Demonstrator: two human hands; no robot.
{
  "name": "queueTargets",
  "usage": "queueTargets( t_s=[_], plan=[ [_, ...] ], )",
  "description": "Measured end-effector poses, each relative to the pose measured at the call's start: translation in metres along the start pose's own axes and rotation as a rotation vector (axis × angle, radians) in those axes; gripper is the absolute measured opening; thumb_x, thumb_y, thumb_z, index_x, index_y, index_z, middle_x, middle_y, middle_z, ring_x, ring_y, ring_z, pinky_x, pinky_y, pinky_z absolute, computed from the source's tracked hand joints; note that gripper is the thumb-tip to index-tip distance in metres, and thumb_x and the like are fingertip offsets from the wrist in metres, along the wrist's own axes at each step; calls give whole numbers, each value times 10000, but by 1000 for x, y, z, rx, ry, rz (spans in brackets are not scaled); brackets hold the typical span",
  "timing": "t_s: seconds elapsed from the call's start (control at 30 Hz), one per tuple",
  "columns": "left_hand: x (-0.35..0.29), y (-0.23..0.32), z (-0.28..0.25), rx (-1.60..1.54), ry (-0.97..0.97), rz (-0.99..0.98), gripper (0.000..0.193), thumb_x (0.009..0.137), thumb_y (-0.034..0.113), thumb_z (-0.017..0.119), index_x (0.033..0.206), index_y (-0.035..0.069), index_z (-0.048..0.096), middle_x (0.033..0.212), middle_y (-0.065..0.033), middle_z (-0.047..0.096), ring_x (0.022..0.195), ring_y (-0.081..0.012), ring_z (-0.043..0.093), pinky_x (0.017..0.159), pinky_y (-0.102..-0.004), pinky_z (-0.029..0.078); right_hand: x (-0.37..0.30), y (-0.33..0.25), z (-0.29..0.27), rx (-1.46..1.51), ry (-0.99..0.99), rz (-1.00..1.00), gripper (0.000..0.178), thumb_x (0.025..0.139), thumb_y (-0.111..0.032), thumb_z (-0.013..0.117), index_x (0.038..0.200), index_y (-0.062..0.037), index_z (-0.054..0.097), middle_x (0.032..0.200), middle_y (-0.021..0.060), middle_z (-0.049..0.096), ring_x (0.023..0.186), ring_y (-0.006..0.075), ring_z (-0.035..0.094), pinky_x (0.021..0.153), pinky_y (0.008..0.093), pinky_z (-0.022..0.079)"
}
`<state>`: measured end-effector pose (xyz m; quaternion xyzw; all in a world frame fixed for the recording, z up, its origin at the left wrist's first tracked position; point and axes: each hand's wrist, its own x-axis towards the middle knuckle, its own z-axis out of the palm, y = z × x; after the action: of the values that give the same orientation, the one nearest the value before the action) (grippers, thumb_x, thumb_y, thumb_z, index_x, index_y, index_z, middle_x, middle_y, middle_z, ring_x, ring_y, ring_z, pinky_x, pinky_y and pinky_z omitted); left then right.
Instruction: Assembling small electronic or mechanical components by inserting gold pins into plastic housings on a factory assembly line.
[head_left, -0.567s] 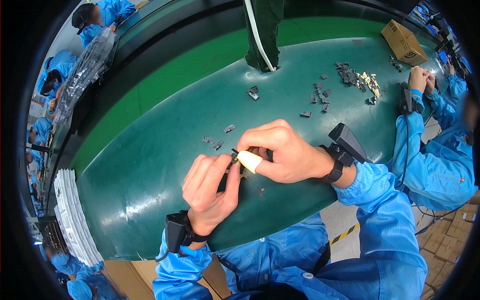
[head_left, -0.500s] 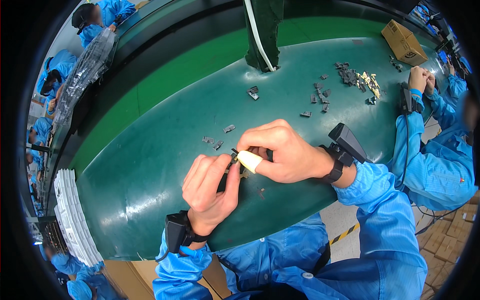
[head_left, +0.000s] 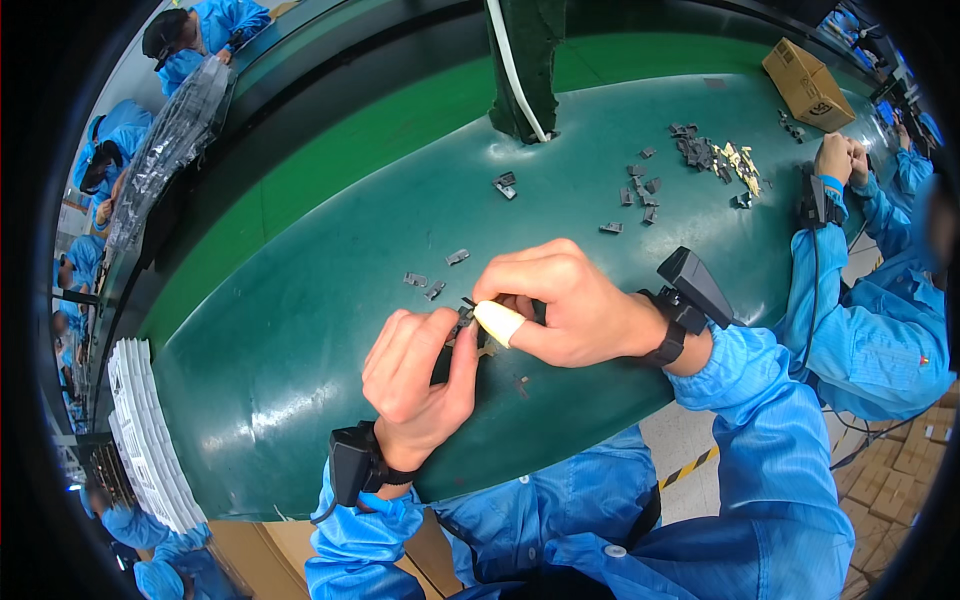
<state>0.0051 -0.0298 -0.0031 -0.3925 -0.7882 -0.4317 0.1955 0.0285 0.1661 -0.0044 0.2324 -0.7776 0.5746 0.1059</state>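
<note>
Between thumb and fingers, my left hand (head_left: 420,375) pinches a small dark plastic part (head_left: 464,316), partly hidden by the fingertips. My right hand (head_left: 560,305) meets it there, thumb in a cream finger cot (head_left: 498,322) pressed against the fingers at the part's edge. Whether the right fingers hold a separate small piece is hidden. Just beyond my hands, a few grey plastic pieces (head_left: 435,290) lie on the green tabletop (head_left: 300,340). A small yellowish bit (head_left: 488,350) shows beneath the fingers.
Farther right sit a pile of dark parts (head_left: 695,150) and cream scraps (head_left: 740,168), with a cardboard box (head_left: 808,85) beyond. A post (head_left: 530,70) with a white cable rises at the back. White stacked trays (head_left: 150,435) stand at left; a co-worker's hands (head_left: 842,158) are at right.
My left hand has shifted very slightly left, and a little more of the dark part shows at the fingertips. The right hand stays nearly still.
</note>
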Motion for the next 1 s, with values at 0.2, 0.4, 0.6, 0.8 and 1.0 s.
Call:
queueTargets(
  t_s=[0.2,0.4,0.6,0.8,1.0],
  plan=[
    [1,0,-1,1,-4,7,227,686,-120,747,877,-39,656,729,-119,600,597,-267,556,545,-336,441,1,-3,3,5,27,-17,64,822,1,637,799,43,596,642,132,552,520,248,552,489,370,408],
    [-1,0,-2,4,-7,6,226,680,-122,747,871,-40,656,728,-120,600,596,-269,557,544,-336,440,2,-3,3,-8,26,-23,65,822,-2,634,793,40,594,640,131,551,522,253,551,492,375,410],
    [-1,0,-1,0,-3,13,233,673,-122,747,873,-39,658,730,-122,603,599,-271,562,547,-337,443,0,1,0,-45,-14,-58,71,813,19,662,876,36,634,742,109,621,540,192,588,487,308,437],
    [0,0,-1,-5,-5,16,232,673,-122,742,873,-39,659,738,-125,606,603,-271,565,551,-337,447,0,1,0,-47,-24,-53,77,813,20,663,885,37,643,755,112,633,550,193,599,489,308,443],
    [1,1,-2,-5,-13,11,236,669,-122,743,874,-38,661,741,-124,610,605,-270,567,551,-336,448,1,-2,3,4,21,-32,71,827,-9,640,792,33,595,640,132,556,520,258,556,490,373,414]
  ],
)
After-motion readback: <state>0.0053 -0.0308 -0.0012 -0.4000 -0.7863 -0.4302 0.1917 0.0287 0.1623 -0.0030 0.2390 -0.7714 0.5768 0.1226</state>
